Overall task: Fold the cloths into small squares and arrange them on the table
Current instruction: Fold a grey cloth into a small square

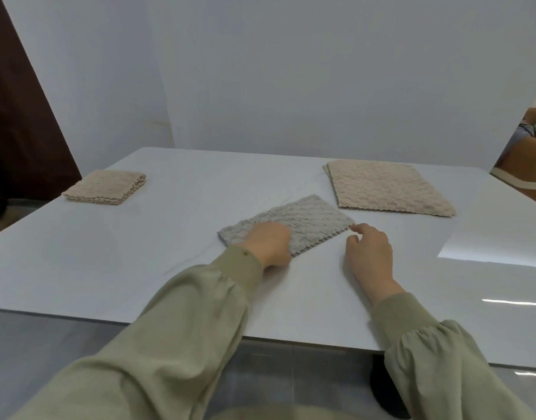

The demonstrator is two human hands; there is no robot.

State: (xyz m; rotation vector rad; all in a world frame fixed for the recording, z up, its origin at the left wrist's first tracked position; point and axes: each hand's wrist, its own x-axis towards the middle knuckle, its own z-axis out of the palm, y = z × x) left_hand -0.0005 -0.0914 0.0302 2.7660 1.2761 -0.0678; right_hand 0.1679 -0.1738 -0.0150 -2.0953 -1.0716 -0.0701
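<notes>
A grey textured cloth [303, 218], folded into a rectangle, lies in the middle of the white table [139, 268]. My left hand [268, 244] presses flat on its near left part. My right hand [369, 253] hovers just off the cloth's right corner, fingers apart, index fingertip touching that corner. A small folded stack of beige cloths [106, 187] sits at the far left of the table. A larger stack of flat, unfolded beige cloths [388, 187] lies at the far right.
A white wall stands right behind the table's far edge. A dark brown door is at the left. Cardboard boxes [527, 165] stand beyond the table's right side. The table's near edge runs under my forearms.
</notes>
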